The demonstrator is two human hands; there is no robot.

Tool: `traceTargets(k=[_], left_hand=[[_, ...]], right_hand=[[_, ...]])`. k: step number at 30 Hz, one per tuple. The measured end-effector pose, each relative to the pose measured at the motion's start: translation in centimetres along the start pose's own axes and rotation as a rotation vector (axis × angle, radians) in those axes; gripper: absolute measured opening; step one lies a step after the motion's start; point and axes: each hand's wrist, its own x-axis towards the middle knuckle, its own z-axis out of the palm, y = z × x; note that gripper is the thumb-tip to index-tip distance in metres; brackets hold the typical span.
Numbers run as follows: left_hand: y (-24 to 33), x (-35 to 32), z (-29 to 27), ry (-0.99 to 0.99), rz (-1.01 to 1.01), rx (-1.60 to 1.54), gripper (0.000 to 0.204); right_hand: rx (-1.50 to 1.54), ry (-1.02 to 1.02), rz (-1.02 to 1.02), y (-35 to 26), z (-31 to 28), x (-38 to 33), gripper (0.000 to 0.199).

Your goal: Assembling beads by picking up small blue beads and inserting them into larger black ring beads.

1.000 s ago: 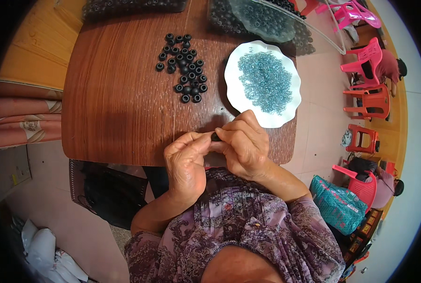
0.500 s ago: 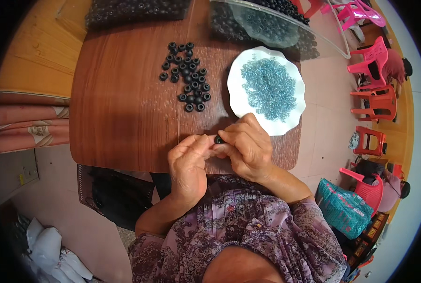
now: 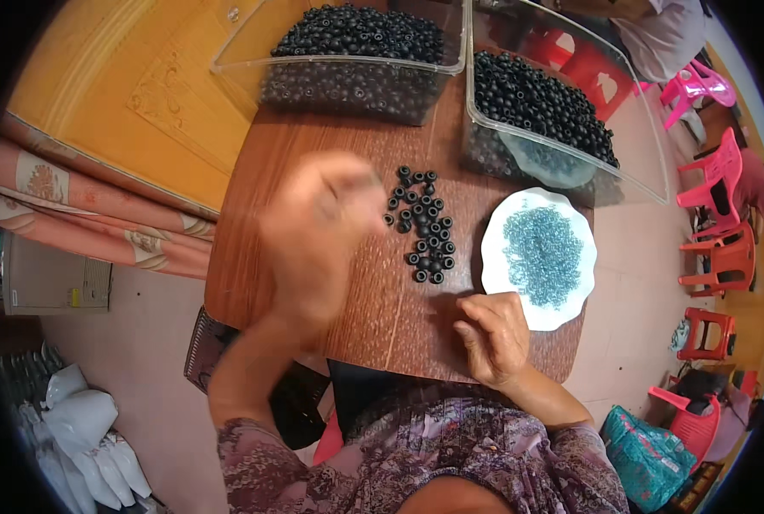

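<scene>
My left hand [image 3: 322, 210] is raised over the left half of the wooden table, smeared by motion, so whether its fingers hold anything cannot be made out. At the plate's near edge is my right hand [image 3: 495, 338], with curled fingers, the thumb apart from the forefinger and nothing visible between them. A loose cluster of round black beads with holes [image 3: 422, 218] lies mid-table, just right of my left hand. Small clear bluish beads [image 3: 543, 248] are heaped on a white scalloped plate [image 3: 495, 283] on the right.
Two clear plastic bins full of black beads stand at the far side, a left one [image 3: 356, 90] and a right one [image 3: 536, 141]. Bare wood of the table [image 3: 253, 248] shows on the left. Right of the table are pink and red chairs [image 3: 720, 261] and a teal bag [image 3: 647, 450].
My hands have parted from around a single black bead. The left swung up and left; the right stays by the plate. The view has shifted, showing more of both bins.
</scene>
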Motion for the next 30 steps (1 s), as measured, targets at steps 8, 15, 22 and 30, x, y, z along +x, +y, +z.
traceTargets(k=[8,15,22,30], left_hand=[[0.4,17.1,-2.7,0.220,0.488,0.583,0.023],[-3.7,12.0,-2.3,-0.173,0.821,0.665,0.015],[-8.4,3.1,-2.5,-0.552,0.477,0.624,0.024],[-9.9,2.1,-2.0,-0.479,0.468,0.709,0.020]], right_hand=[[0.097,-0.123,-0.152,0.5,1.4,0.4,0.028],[0.101,-0.157,-0.132,1.6,1.0,0.2,0.025],[0.178,-0.183,-0.115,1.5,1.0,0.0,0.023],[0.231,-0.146,-0.049,1.3,1.3,-0.6,0.020]])
